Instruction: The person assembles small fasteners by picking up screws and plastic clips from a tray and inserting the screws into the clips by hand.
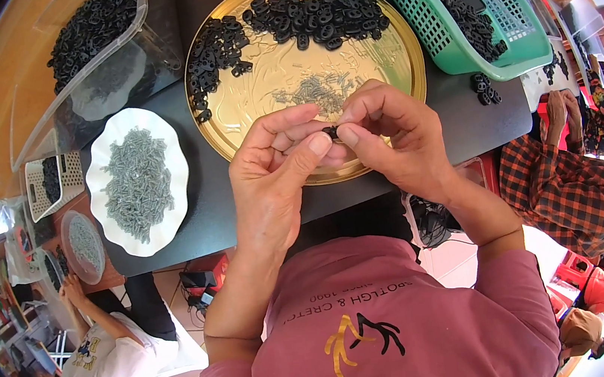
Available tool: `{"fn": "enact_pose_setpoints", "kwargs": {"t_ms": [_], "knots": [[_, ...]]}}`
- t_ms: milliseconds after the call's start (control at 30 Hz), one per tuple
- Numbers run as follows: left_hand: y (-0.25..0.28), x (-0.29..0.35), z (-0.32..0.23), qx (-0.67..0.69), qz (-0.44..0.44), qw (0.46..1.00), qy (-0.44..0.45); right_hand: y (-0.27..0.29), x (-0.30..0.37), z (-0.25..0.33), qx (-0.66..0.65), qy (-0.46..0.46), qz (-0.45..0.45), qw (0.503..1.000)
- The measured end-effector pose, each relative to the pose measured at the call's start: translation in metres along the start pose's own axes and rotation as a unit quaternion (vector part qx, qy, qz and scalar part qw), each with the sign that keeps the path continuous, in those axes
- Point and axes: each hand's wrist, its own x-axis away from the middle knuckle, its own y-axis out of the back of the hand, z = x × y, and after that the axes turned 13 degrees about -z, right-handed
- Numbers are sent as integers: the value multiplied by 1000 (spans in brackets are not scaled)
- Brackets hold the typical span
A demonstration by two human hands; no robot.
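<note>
Over the near part of a round gold tray (231,133), my left hand (279,153) and my right hand (393,136) meet at the fingertips. Between them is a small black plastic part (330,133), pinched by thumb and fingers from both sides. Its exact shape is mostly hidden by my fingers. Just beyond my hands, a loose scatter of small clear-grey pins (320,90) lies on the tray. Along the tray's far side is a pile of black oval parts with holes (319,17), and a heap of smaller black pieces (214,56) sits at its left.
Left of the tray stands a white scalloped plate (176,159) heaped with grey pins. A clear bin (45,122) of black parts is at the far left, a green basket (434,36) at the far right. Several black parts (486,89) lie beside the basket. People sit at both sides.
</note>
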Motion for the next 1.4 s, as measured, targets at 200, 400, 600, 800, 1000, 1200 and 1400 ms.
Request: {"fn": "enact_pose_setpoints", "kwargs": {"t_ms": [200, 400, 600, 800, 1000, 1200, 1400], "knots": [[8, 3, 8, 24, 32, 999, 13, -8, 5, 2, -60, -21, -1, 998], [10, 7, 0, -88, -5, 989, -121, -1, -13, 9, 12, -62, 47, 997], [22, 1, -4, -67, -13, 992, -103, 7, -70, 9, 339, 49, 43, 938], [22, 0, -7, -97, -7, 990, -103, -5, -94, -12, 461, 234, 97, 850], [22, 1, -8, -100, -7, 990, -95, -14, -102, -17, 556, 272, 138, 773], [22, -1, -11, -83, -12, 993, -88, -17, -111, -20, 566, 326, 184, 735], [21, -3, -13, -57, -31, 994, -82, -16, -100, 9, 423, 255, 164, 854]]}}
